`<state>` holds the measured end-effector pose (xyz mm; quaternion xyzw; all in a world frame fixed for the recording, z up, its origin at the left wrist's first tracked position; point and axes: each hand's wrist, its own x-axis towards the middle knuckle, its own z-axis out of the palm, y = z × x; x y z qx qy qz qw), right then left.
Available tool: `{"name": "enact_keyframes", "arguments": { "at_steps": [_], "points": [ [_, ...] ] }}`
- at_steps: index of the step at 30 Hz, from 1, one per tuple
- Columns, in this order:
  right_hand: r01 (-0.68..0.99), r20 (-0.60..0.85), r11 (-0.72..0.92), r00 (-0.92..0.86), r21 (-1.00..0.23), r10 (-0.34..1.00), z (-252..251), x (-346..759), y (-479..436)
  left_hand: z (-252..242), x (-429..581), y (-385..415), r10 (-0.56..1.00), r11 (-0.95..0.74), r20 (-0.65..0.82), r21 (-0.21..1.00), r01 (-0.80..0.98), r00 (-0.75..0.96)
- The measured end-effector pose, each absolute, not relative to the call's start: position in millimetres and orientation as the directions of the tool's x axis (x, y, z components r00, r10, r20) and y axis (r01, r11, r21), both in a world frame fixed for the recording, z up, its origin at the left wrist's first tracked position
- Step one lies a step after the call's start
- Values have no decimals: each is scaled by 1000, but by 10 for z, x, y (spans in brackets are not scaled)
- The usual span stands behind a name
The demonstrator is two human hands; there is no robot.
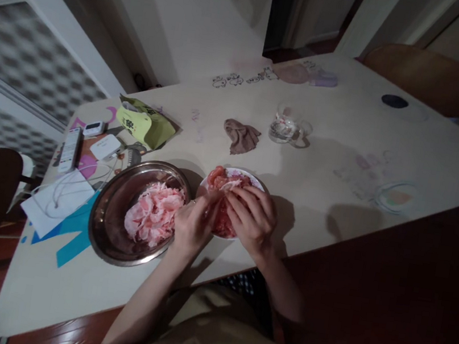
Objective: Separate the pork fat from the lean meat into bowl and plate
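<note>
My left hand and my right hand meet over a white plate near the table's front edge. Fingers of both are closed in a pinch on a piece of pink citrus with pale membrane, partly hidden by the fingertips. Red citrus flesh lies on the plate beneath and around them. Just left of my left hand stands a wide steel bowl, its rim close to the wrist. Inside it is a heap of pale pink peeled membranes.
Beyond the plate lie a crumpled brown cloth and a glass of water. To the left are a green-yellow bag, a white remote, a white box, cables and papers. Chairs stand at both ends.
</note>
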<state>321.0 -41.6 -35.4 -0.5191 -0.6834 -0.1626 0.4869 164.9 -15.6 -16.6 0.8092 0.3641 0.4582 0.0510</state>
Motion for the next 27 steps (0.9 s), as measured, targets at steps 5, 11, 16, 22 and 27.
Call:
{"name": "enact_keyframes", "arguments": {
  "at_steps": [5,11,16,22,27],
  "points": [
    [896,875,418,-77,-149,478,-334,3260,-392,-241,1660,-191,591,-714,778,381,587,214],
    [882,859,449,-115,-142,498,-342,3332,-389,-275,1684,-257,736,-633,655,579,513,169],
    [877,832,470,-185,-100,523,-327,3391,-411,-297,1697,-295,812,-558,571,702,444,117],
    [909,852,414,-180,-47,492,-327,3348,-398,-257,1740,-330,757,-599,641,600,530,130],
    [897,882,421,-86,-133,463,-388,3289,-415,-269,1727,-328,737,-622,658,574,532,152]
  ]
}}
